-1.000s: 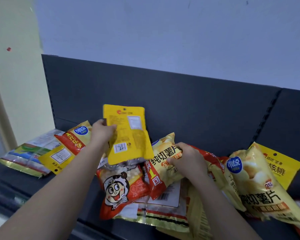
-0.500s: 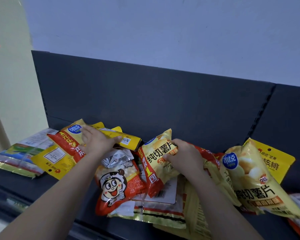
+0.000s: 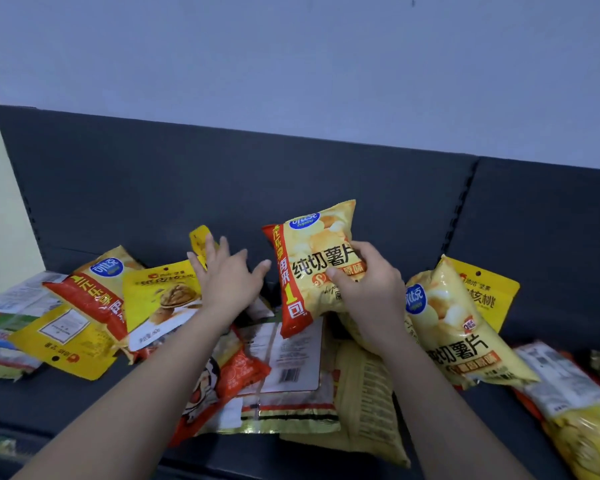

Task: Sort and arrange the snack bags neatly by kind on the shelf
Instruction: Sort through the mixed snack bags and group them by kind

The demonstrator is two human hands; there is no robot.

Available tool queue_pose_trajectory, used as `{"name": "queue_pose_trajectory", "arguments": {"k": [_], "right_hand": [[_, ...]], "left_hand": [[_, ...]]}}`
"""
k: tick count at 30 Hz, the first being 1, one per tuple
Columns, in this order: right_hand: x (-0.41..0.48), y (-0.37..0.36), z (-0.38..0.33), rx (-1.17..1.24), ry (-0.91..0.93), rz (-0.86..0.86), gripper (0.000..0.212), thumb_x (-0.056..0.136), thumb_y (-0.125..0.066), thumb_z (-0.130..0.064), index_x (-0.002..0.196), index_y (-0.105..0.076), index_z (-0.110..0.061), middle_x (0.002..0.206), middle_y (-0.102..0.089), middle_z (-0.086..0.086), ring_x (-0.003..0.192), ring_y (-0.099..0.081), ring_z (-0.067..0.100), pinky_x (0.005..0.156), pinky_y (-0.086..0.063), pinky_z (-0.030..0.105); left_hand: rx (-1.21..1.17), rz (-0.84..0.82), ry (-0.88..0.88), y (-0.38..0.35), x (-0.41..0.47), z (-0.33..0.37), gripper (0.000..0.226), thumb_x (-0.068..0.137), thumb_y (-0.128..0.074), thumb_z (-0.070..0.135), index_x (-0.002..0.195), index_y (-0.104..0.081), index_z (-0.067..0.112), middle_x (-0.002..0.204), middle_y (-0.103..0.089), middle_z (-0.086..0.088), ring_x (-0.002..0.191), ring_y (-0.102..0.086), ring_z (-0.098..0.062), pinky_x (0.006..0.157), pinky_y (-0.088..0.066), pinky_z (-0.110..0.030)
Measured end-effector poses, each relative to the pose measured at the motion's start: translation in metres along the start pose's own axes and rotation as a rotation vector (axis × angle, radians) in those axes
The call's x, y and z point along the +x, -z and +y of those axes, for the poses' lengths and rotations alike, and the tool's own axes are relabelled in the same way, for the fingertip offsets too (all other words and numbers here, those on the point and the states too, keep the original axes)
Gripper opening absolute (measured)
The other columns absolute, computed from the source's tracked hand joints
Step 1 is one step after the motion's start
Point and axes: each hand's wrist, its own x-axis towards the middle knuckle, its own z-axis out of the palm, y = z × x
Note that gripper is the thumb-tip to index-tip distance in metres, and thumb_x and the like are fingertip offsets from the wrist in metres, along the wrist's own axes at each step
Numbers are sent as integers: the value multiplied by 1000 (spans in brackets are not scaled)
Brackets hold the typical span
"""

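Since our splayed left hand (image 3: 227, 282) dropped the flat yellow walnut pouch (image 3: 161, 299), our right hand (image 3: 364, 292) grips the puffy yellow chip bag (image 3: 316, 258) next.

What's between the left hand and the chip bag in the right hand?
Nothing. Head view shows only a sliver of dark shelf back panel between left hand and chip bag.

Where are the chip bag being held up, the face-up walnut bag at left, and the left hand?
chip bag (image 3: 309, 268), head view: yellow front, on the black lettering.
walnut bag (image 3: 174, 299), head view: the printed walnut picture.
left hand (image 3: 229, 282), head view: back of the hand.
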Motion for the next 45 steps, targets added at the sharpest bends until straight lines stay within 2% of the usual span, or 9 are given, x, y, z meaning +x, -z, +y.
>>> {"name": "queue_pose_trajectory", "arguments": {"k": [4, 7, 10, 14, 18, 23, 27, 32, 45], "right_hand": [[-2, 9, 7, 6, -18, 12, 46, 85, -69, -41, 127, -55, -27, 103, -69, -12, 97, -65, 12, 82, -56, 41], [-3, 13, 11, 54, 1, 54, 45, 84, -70, -40, 125, -57, -27, 101, -69, -13, 95, -65, 10, 80, -56, 41], [-3, 15, 15, 142, 31, 94, 46, 83, -72, -39, 125, -57, -27, 100, -68, -15, 92, -65, 8, 79, -56, 39], [-1, 26, 27, 290, 44, -24, 54, 87, -68, -39, 136, -49, -27, 109, -62, -17, 95, -57, -8, 80, -49, 13], [0, 38, 61, 344, -105, -195, 76, 85, -62, -57, 149, -30, -29, 146, -44, -5, 133, -43, 13, 107, -42, 42], [-20, 30, 103, -135, -58, -409, 97, 62, -73, -65, 144, -36, -28, 134, -51, -6, 123, -50, 19, 99, -47, 41], [-27, 51, 129, -40, -12, -193, 59, 84, -73, -32, 138, -49, -25, 121, -61, -8, 112, -57, 15, 93, -50, 32], [-20, 67, 103, 369, -46, -75, 55, 85, -74, -27, 135, -52, -21, 113, -62, -13, 107, -57, 7, 87, -42, 21], [-31, 162, 123, 672, -39, 291, 56, 85, -74, -24, 135, -51, -18, 120, -66, -2, 112, -63, 13, 95, -53, 45]], "left_hand": [[33, -41, 21, -9, -7, 6, 58, 97, -31, 59, 136, -52, 21, 160, -15, -12, 149, 11, -28, 113, 11, -59], [-276, 129, -78, -7, -20, 20, 74, 91, -30, 70, 133, -57, 14, 150, -41, -14, 144, -24, -28, 117, -16, -50], [-869, -255, 3, 9, -39, 49, 79, 74, -49, 81, 126, -59, 23, 114, -70, 1, 100, -68, -17, 87, -54, -36], [-1314, -471, 213, 8, -45, 68, 70, 65, -80, 34, 126, -51, 16, 109, -72, -6, 93, -71, -24, 81, -57, -40], [-1437, -215, 392, 4, -45, 69, 49, 80, -77, 18, 122, -52, 12, 110, -69, -12, 91, -69, -26, 76, -57, -39], [-1426, -56, 436, 1, -68, 80, 48, 83, -75, 20, 122, -48, 15, 107, -67, -5, 89, -68, -21, 66, -55, -33], [-1385, -34, 434, -9, -93, 96, 57, 80, -77, 26, 127, -48, 17, 111, -68, -5, 93, -69, -23, 75, -57, -37], [-1515, 28, 407, 4, -91, 101, 53, 81, -76, 27, 128, -52, 19, 113, -70, -6, 96, -70, -25, 82, -57, -43], [-1687, -207, 288, 12, -121, 187, 43, 87, -68, 28, 127, -57, 15, 107, -73, -8, 85, -73, -21, 61, -57, -29]]}}
